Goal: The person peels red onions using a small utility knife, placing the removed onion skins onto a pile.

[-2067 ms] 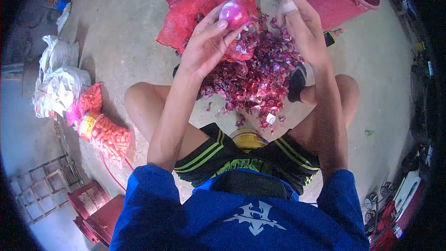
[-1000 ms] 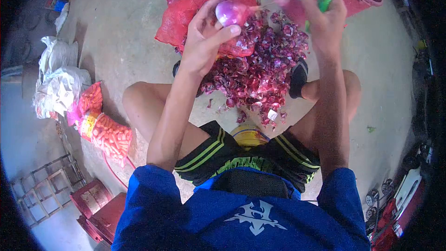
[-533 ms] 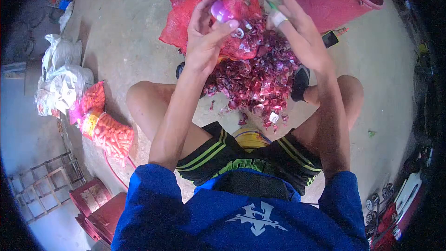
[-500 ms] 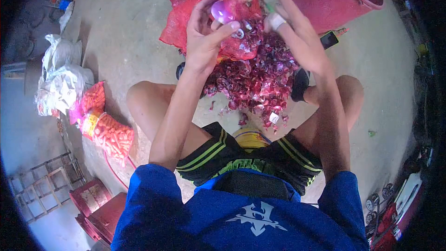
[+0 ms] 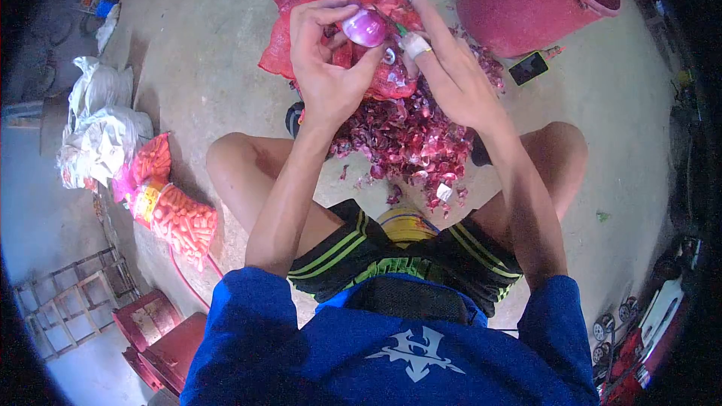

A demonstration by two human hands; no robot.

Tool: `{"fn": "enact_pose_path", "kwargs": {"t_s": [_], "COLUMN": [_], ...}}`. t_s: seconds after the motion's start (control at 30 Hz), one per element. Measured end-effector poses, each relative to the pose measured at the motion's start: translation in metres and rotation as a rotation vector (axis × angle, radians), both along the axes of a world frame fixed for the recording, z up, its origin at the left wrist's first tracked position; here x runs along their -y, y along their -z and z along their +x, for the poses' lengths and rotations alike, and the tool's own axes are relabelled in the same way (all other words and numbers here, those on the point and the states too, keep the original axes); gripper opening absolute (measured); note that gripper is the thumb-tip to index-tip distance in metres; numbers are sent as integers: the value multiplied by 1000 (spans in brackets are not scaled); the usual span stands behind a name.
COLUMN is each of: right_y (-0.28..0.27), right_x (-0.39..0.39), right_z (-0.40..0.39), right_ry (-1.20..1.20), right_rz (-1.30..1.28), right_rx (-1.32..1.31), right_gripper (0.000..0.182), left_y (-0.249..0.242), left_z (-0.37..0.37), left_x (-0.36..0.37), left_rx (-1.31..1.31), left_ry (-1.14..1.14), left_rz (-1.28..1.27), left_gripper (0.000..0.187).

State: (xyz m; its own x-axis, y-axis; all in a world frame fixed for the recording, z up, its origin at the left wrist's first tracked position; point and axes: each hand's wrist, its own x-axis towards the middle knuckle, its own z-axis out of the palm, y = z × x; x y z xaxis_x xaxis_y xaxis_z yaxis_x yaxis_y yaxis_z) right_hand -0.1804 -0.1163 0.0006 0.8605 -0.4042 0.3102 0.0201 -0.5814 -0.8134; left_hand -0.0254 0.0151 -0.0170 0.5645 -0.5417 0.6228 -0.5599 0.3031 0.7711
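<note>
A shiny purple onion (image 5: 365,28) is held between the thumb and fingers of my left hand (image 5: 325,64). Close to its right side, my right hand (image 5: 451,68) grips a small knife with a green handle (image 5: 402,31), its blade near the onion. White wraps cover parts of the right thumb and index finger. Behind and below the hands lies a red mesh bag (image 5: 391,79). A heap of dark red onion skins (image 5: 421,139) spreads over the floor between my legs.
A large red tub (image 5: 519,11) stands at the upper right, with a phone (image 5: 529,68) on the floor below it. White sacks (image 5: 109,124) and a mesh bag of orange-red pieces (image 5: 180,218) lie at the left. Red containers (image 5: 169,349) sit at the lower left.
My right hand has come left and inward to the onion, bringing the knife beside it. The onion has turned in my left hand, and its reddish outer skin no longer shows at the right.
</note>
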Motion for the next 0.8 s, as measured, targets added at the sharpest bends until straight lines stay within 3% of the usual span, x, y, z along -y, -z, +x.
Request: {"fn": "enact_pose_path", "kwargs": {"t_s": [0.17,0.23,0.3,0.4,0.43,0.47,0.5,0.57,0.63,0.7,0.73,0.8], "right_y": [5,3,4,29,32,35,39,23,23,17,12,3], "right_x": [-3,-6,-5,11,19,27,34,34,37,36,35,30], "right_z": [2,1,3,7,9,10,8,10,8,6,3,1], "right_ry": [16,40,63,53,81,116,120,122,106,70,74,-10], "right_rz": [-70,-77,-84,-24,107,235,230,291,239,199,193,184], "right_rx": [67,53,39,-82,-255,-421,-420,-279,-234,-61,-57,12], "right_gripper": [67,66,64,61,60,59,59,63,63,62,62,62], "left_y": [-7,-10,-10,-4,-8,-11,-11,-24,-18,-11,-13,-18], "left_z": [-3,-6,-5,7,12,15,14,10,13,12,10,6], "left_x": [-2,-1,-1,-4,-4,-6,-6,-12,-14,-9,-8,-9], "left_rx": [20,5,12,5,-4,-103,-103,-356,-367,-582,-578,-830], "left_ry": [8,-9,-3,-13,-26,14,17,108,153,326,331,446], "left_rz": [3,-16,-35,-65,-87,-64,-69,-37,13,-156,-160,-207], "left_gripper": [61,46,48,53,56,63,63,65,68,66,66,64]}}
